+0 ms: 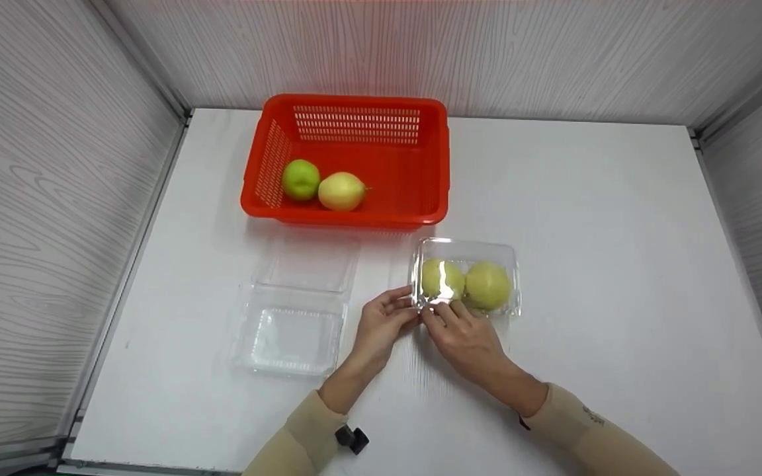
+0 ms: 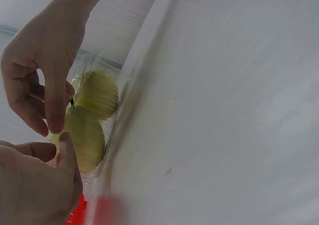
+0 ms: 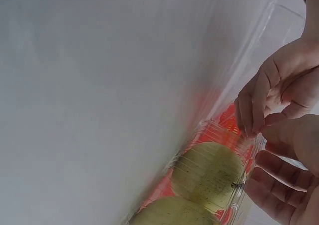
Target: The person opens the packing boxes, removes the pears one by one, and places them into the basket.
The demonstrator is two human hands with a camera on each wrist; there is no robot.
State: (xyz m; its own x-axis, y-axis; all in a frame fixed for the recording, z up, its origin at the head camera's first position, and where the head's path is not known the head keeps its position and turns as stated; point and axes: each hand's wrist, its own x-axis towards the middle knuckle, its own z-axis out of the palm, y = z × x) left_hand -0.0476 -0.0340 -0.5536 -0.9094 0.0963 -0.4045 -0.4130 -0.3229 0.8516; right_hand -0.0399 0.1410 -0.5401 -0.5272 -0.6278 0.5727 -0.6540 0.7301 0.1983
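The left hand (image 1: 381, 327) and right hand (image 1: 467, 337) both pinch the near-left corner of the clear box (image 1: 470, 250) around 2 pears (image 1: 487, 285), apparently to seat its rim, nearer the person than the red basket (image 1: 348, 219).

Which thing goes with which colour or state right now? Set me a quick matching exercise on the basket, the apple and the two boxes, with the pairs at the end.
1. basket
2. apple
3. left box
4. right box

A. left hand and right hand at its near edge
B. green, beside a pear
C. red
D. clear, lid laid back

Pairs: 1-C, 2-B, 3-D, 4-A
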